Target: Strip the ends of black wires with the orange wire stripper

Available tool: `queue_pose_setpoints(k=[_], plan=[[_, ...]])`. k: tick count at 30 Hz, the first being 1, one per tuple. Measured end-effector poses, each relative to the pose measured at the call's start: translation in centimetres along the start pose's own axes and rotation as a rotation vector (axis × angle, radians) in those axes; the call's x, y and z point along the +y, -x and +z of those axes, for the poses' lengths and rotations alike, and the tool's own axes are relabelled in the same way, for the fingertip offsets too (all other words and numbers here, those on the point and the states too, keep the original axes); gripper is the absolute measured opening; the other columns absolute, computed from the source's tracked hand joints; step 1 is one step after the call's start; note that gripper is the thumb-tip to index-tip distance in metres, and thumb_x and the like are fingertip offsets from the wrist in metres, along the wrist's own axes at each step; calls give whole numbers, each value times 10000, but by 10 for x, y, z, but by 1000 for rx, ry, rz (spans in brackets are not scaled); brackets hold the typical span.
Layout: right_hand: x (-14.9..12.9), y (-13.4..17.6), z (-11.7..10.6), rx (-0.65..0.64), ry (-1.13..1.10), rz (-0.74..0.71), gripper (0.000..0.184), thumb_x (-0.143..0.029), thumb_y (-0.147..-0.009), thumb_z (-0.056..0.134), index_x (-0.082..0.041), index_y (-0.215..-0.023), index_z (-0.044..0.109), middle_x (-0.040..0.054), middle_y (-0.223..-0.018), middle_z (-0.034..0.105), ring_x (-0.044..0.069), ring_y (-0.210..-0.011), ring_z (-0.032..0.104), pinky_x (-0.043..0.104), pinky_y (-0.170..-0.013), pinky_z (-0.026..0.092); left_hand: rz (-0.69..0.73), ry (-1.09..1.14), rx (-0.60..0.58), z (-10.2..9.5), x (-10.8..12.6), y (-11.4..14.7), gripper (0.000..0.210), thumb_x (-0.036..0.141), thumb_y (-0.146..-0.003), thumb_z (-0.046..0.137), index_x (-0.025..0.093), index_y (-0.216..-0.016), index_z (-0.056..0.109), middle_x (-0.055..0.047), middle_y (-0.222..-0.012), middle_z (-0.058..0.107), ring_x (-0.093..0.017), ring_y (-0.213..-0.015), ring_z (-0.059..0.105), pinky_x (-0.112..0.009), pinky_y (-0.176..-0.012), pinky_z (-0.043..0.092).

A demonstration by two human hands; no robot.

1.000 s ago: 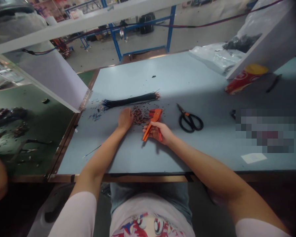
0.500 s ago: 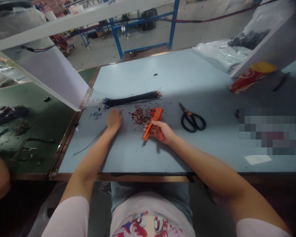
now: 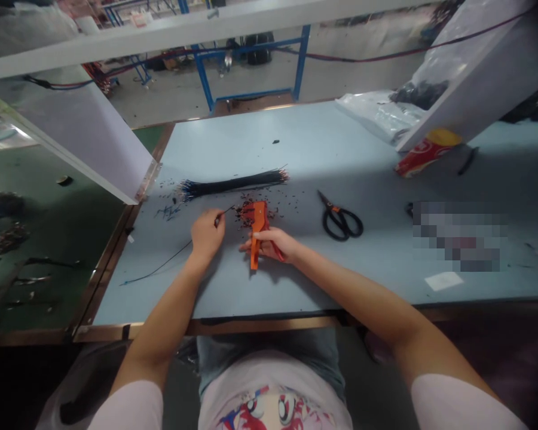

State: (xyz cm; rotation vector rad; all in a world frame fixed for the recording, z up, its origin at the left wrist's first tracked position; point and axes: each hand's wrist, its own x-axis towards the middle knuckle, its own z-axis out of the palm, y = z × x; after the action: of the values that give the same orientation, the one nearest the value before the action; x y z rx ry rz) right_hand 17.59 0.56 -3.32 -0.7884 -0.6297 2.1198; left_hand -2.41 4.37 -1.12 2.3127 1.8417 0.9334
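Orange marks most of the plier-like tool (image 3: 259, 224) in the right hand (image 3: 275, 243), whose fingers are curled round it with the thumb laid along the orange handle. From where I stand, the two handles spread apart toward their ends, so the grip looks relaxed rather than squeezed. The left hand (image 3: 207, 236) is closed on a dark wire (image 3: 173, 257): a short end pokes out past the fingertips toward the tool's red head, near it but apparently not touching, while the long tail curves back over the blue-grey tabletop (image 3: 305, 143).

To do this well, I'd leave that free end short and straight, since so thin a wire probably bends easily when pushed from too far back. I'd bring it in square to the jaws, with the tool held steady, and squeeze only once the end sits properly between them. Small scraps (image 3: 247, 200) lie scattered around the tool's head and could hide the wire's tip; raising both hands a little would help. Just beyond lies the black bundle of wires (image 3: 235, 181); the scissors (image 3: 335, 210) rest well apart, to the right.
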Motion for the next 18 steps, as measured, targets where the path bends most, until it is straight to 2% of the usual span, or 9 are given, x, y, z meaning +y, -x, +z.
queue_pose_setpoints(k=[5,8,10,13,18], plan=[[1,-8,3,77,45,-108,224,-130,-694,708,-133,-859,556,63,-752,685,253,-769,712,377,-664,580,36,245,133,0,8,1,126,206,-814,541,165,-840,658,-16,-762,650,-109,-615,521,-229,-617,386],[1,6,-3,77,99,-97,343,-189,-663,751,-135,-931,544,54,-766,673,253,-745,708,393,-660,578,116,266,178,1,14,5,123,242,-836,572,196,-853,684,1,-775,669,-91,-597,515,-216,-598,375],[2,16,-7,23,115,-108,404,-231,-655,775,-143,-970,538,44,-791,663,243,-738,702,397,-667,574,168,257,198,3,17,9,121,258,-846,587,220,-879,697,9,-790,679,-85,-608,537,-210,-592,376],[5,26,-10,-69,147,-115,377,-243,-687,768,-133,-970,545,47,-801,653,215,-715,689,387,-690,564,207,267,240,5,21,13,109,239,-848,588,211,-869,691,2,-797,675,-89,-654,574,-202,-602,399],[10,26,-8,-75,92,-107,328,-250,-727,742,-144,-966,544,37,-794,635,203,-716,670,379,-673,553,204,276,305,4,21,12,86,215,-834,601,200,-854,684,-2,-780,675,-98,-693,603,-202,-622,429]])
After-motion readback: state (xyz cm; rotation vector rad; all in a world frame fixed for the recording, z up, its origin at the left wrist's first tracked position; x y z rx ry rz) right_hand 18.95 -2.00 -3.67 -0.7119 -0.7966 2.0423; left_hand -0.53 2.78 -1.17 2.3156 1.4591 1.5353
